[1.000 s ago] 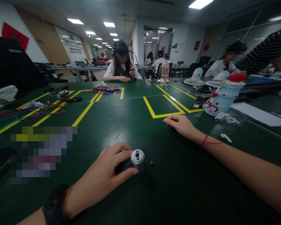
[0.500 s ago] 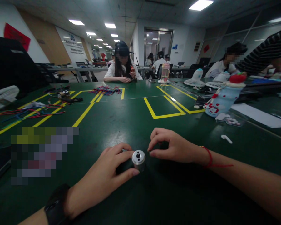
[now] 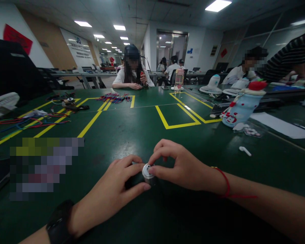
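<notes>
1. Gripped a silver metal cylinder (image 3: 147, 177) upright on the green tabletop (image 3: 132, 130) with the left hand (image 3: 113, 184), bracing thumb on the near side and forefinger on the far left.
2. Pinched a small ring-shaped part (image 3: 148, 166) between thumb and forefinger of the right hand (image 3: 184, 166), right at the cylinder's top face, with the other fingers curled.
3. Could not tell contact from a narrow gap between part and cylinder, because of the covering fingertips.
4. Had the cylinder at mid-frame, directly between both hands, well apart from the yellow tape (image 3: 183, 126) marked out farther back.
5. Wore a black watch (image 3: 59, 223) on the left wrist and a red string bracelet (image 3: 227, 186) on the right.
6. Shared the surface, beyond the right forearm, with a white earbud (image 3: 244, 151), a clear packet (image 3: 251, 131) of small pale pieces, a white sheet of paper (image 3: 282, 125) and a light blue bottle (image 3: 240, 110) with a red top.
7. Had loose coloured wires (image 3: 40, 122) at far left and a red-and-blue wire bundle (image 3: 114, 98) farther off, lying across tape.
8. Faced a co-worker (image 3: 120, 79) in white across the table, seated near a clear bottle (image 3: 179, 80) with a pink lid.
</notes>
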Demonstrator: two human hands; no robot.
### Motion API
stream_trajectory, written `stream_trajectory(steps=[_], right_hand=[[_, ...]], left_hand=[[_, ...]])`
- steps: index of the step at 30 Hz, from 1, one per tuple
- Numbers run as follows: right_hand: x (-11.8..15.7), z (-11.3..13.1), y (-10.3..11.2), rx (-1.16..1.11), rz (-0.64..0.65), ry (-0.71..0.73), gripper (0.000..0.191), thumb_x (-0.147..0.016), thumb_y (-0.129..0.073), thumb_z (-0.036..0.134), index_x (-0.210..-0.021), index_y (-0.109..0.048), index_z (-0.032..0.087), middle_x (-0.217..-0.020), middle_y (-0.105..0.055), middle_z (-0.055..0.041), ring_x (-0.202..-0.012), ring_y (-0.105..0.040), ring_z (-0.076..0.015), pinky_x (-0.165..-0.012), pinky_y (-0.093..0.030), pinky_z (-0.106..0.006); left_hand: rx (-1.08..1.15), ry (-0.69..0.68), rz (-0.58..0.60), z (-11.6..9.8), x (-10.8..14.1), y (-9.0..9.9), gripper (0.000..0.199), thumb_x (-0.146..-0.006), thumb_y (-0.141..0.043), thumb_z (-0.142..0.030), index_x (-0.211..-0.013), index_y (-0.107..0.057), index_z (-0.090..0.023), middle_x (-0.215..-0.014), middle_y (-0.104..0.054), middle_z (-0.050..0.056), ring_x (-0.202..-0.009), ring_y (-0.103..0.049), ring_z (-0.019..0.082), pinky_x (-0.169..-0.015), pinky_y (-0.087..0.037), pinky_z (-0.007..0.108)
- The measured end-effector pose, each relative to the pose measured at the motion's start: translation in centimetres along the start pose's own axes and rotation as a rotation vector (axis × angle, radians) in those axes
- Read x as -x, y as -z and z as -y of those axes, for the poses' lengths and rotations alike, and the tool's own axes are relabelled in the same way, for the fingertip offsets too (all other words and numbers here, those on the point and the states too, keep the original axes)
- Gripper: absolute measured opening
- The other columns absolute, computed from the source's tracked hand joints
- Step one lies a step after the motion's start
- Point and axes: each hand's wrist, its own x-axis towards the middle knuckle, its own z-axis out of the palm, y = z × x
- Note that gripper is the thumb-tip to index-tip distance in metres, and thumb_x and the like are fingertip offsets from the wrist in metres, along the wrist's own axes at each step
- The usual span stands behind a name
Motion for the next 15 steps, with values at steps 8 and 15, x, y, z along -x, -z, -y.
stream_trajectory(steps=[8,15], right_hand=[[-0.3,-3.5,1.4,-0.059,-0.245,-0.2,0.02,-0.081,-0.063,0.036,-0.081,-0.068,0.016,-0.08,-0.062,-0.0027,-0.071,-0.053,-0.0136,-0.065,-0.042,-0.027],[-0.8,-9.4,1.9,-0.271,-0.518,-0.435,0.028,-0.08,-0.06,0.042,-0.083,-0.066,0.014,-0.068,-0.056,0.0005,-0.055,-0.046,-0.0099,-0.051,-0.035,-0.025]], left_hand=[[-0.001,0.012,0.027,0.0,0.2,-0.2,0.021,-0.092,-0.058,-0.039,-0.111,-0.058,-0.03,-0.118,-0.052,0.003,-0.106,-0.051,0.025,-0.091,-0.042,0.041],[0.001,0.013,0.042,0.4,0.1,-0.4,0.02,-0.091,-0.058,-0.039,-0.109,-0.06,-0.029,-0.117,-0.053,0.003,-0.105,-0.051,0.025,-0.09,-0.042,0.04]])
